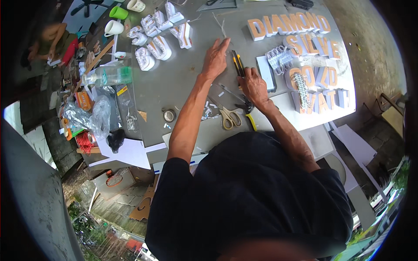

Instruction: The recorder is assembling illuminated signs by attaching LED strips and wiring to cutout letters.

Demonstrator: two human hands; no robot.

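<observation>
My left hand [215,60] reaches out over the grey table [174,93], fingers stretched and a little apart. Thin pale wires [222,27] run up from its fingertips; whether it touches them I cannot tell. To its right, my right hand [254,87] is closed with bent fingers over the lower end of a yellow-and-black utility knife [237,63]. A phone [265,71] with a pale screen lies just beyond that hand. Closer to my body are scissors [230,117] with beige handles and a yellow-handled hand tool [251,121], partly under my right wrist.
White block letters [159,48] stand at the far left; rows of brown-faced letters [311,52] fill the right. A coil of wire [279,60], a tape roll [169,115] and white scraps [210,109] lie about. Bottles [114,75], cups [114,28] and plastic bags [101,117] crowd the left.
</observation>
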